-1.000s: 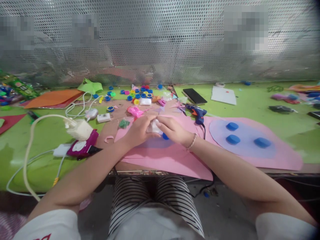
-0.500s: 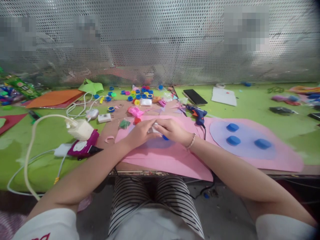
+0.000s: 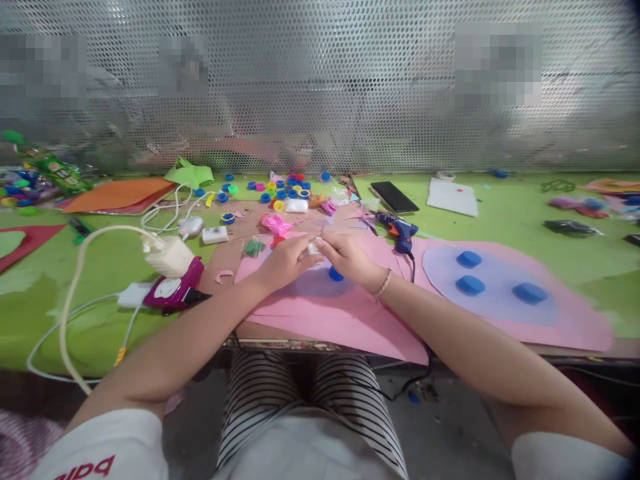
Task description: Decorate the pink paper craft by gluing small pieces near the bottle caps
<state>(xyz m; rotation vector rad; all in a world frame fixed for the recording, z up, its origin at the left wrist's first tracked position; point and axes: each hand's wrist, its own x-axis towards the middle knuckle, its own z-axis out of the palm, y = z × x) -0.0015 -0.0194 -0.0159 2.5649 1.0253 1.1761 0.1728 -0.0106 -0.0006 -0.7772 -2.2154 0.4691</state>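
My left hand (image 3: 285,261) and my right hand (image 3: 353,259) meet over the nearer pink sheet (image 3: 345,323). Between their fingers they grip a small white object (image 3: 315,247), mostly covered, its kind unclear. Just below my right hand a blue cap (image 3: 335,273) lies on a light purple paper shape (image 3: 313,285). To the right, three blue caps (image 3: 471,285) sit on another purple shape (image 3: 440,283) on pink paper. A red piece (image 3: 277,241) shows beside my left hand, near a green lump (image 3: 254,248).
A blue glue gun (image 3: 401,233) lies right of my hands, its cord running down. Behind are a phone (image 3: 395,197), a white sheet (image 3: 453,196) and scattered coloured caps (image 3: 281,194). On the left stand a purple power adapter (image 3: 173,290), cables and orange paper (image 3: 117,195).
The view has shifted slightly, moving the table items a little to the right. Both hands still hold the white object, and more of the blue cap below them shows.
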